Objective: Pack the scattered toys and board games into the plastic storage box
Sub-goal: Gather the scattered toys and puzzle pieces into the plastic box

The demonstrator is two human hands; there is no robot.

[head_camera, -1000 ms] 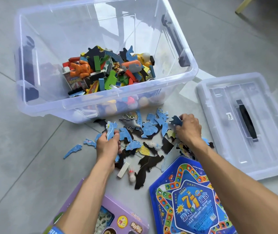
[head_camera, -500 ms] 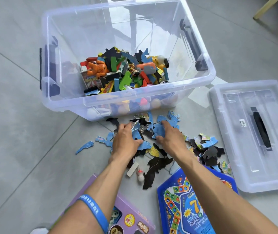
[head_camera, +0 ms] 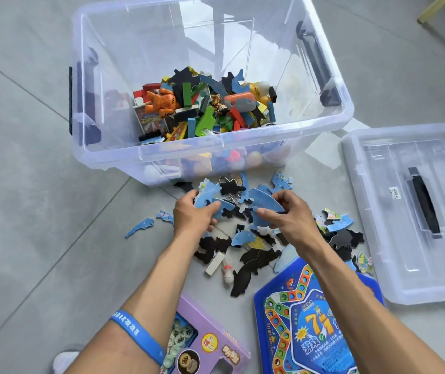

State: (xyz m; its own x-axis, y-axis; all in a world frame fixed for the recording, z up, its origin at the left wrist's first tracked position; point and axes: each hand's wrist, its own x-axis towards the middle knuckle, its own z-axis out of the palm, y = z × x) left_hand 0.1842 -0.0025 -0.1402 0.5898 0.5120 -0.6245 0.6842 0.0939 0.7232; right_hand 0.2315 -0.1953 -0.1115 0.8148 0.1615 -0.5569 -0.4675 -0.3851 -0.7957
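The clear plastic storage box [head_camera: 321, 122] stands open on the grey tiled floor [head_camera: 27, 184], its bottom already heaped with blocks, figures and puzzle shapes; its lid [head_camera: 405, 265] lies flat on the floor to the right, handle up, well apart from the opening. Nearer the person lie two board games: a blue game board [head_camera: 297, 333] under the right forearm and a purple game box [head_camera: 216, 344] beside the left one; neither is packed yet. Between these and the box spreads a litter of flat puzzle pieces [head_camera: 256, 261], blue and black, just in front of the box's near wall; a stray blue piece [head_camera: 139, 227] lies off to the left, and a white block [head_camera: 215, 263] and a small pale figure [head_camera: 228, 275] sit among the black shapes.

The left hand [head_camera: 194, 215] is curled round a clutch of blue pieces, thumb on top; the right hand [head_camera: 286, 211] pinches a large curved blue piece, fingers bent over its edge; both hover just above the pile, close together.

The risk, as I judge it, is spillage; the pieces are thin, slick and loosely stacked, so a handful lifted over the high near wall could shed some onto the floor; the outlying piece on the left could easily be overlooked; and the wire rings [head_camera: 229, 188] tangled in the pile could snag and drag pieces along.
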